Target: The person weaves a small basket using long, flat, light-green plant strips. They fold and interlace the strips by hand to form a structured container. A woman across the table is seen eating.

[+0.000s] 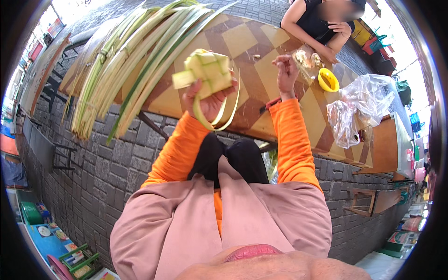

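Observation:
My left hand (210, 101) holds up a woven palm-leaf pouch (210, 70), pale yellow-green with a checked weave. One flat strip end juts out at its left, and a long loose strip (230, 119) loops down past my wrist. My right hand (287, 71) is raised over the table, apart from the pouch, its fingers partly curled and no object visible in it. To the left, long bundles of palm leaves (140, 66), some tied, lie across the table (241, 38) and hang over its near edge.
Across the table a person (315, 31) leans on the right side. Near that person lie a clear bag of pale food pieces (306, 59), a yellow bowl (328, 79) on its side and crumpled clear plastic bags (364, 101). A wooden stool (374, 202) stands on the paving at right.

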Demonstrator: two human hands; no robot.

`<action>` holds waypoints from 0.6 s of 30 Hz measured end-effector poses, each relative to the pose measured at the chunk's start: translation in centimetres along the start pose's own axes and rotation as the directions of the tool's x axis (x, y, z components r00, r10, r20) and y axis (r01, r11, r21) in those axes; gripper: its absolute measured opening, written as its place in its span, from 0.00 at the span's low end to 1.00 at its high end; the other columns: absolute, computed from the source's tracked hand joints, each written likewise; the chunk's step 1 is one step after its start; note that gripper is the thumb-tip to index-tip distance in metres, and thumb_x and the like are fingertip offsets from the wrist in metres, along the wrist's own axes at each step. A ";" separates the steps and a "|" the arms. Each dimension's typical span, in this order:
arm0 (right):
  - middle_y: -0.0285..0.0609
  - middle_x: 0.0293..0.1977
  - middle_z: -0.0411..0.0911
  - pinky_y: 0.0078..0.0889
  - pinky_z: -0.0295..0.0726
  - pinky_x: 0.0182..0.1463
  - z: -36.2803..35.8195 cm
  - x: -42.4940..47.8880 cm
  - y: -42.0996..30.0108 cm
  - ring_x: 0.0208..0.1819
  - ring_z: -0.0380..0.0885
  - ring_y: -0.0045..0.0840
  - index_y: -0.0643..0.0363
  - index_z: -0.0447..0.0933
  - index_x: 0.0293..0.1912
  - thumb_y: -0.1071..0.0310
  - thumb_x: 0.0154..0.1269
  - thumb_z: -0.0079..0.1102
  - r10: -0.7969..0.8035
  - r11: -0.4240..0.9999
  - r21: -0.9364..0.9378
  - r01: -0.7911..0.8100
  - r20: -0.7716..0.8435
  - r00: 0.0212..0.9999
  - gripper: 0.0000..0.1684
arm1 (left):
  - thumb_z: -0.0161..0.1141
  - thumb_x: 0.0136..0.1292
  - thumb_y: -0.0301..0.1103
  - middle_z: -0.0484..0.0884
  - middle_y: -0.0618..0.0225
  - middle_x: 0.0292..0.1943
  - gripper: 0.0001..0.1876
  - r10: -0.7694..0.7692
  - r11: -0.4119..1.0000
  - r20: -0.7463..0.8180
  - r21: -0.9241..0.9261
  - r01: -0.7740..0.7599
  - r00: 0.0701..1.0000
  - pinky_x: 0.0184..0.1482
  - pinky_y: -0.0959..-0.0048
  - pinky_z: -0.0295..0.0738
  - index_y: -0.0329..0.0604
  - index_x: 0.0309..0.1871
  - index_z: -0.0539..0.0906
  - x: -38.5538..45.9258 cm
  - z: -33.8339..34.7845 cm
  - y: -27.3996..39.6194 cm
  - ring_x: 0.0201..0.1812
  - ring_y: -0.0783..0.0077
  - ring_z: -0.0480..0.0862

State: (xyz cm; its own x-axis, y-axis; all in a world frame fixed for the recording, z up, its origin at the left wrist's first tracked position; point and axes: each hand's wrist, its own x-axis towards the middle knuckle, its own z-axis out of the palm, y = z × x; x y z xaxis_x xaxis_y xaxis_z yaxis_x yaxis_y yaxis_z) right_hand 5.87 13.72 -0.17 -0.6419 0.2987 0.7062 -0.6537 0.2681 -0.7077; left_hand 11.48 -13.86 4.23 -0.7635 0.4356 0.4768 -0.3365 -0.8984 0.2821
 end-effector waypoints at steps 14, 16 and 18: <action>0.41 0.30 0.76 0.28 0.73 0.39 2.9 -21.2 -18.3 0.34 0.75 0.27 0.61 0.73 0.37 0.69 0.54 0.60 0.381 0.891 -0.232 -0.391 0.850 0.364 0.10 | 0.53 0.60 0.49 0.67 0.43 0.55 0.34 0.115 0.988 -0.003 0.104 -0.114 0.993 0.56 0.60 0.71 0.40 0.65 0.60 -11.3 1.0 6.3 0.52 0.49 0.71; 0.45 0.31 0.76 0.34 0.73 0.40 2.5 -25.7 -15.8 0.36 0.76 0.34 0.61 0.72 0.35 0.68 0.53 0.60 0.535 0.840 -0.440 -0.316 0.769 0.351 0.10 | 0.54 0.60 0.49 0.66 0.43 0.55 0.34 0.127 0.987 0.029 0.098 -0.130 0.991 0.57 0.60 0.71 0.40 0.65 0.60 -11.7 1.4 6.5 0.53 0.49 0.70; 0.46 0.33 0.75 0.41 0.71 0.44 1.8 -30.3 -12.8 0.39 0.74 0.39 0.59 0.72 0.33 0.64 0.54 0.57 0.590 0.785 -0.610 -0.108 0.682 0.431 0.09 | 0.54 0.60 0.48 0.65 0.42 0.55 0.34 0.137 0.986 0.075 0.085 -0.143 0.988 0.57 0.60 0.70 0.41 0.65 0.59 -12.1 2.2 6.6 0.53 0.48 0.69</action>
State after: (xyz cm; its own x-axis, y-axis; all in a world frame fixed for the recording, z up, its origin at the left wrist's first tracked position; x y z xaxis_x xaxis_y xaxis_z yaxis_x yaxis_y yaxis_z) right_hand 33.00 -0.43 -12.49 -0.9361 -0.3380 -0.0970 -0.1991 0.7369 -0.6460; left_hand 19.69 -24.88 2.16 -0.7589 0.3111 0.5721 -0.1754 -0.9437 0.2805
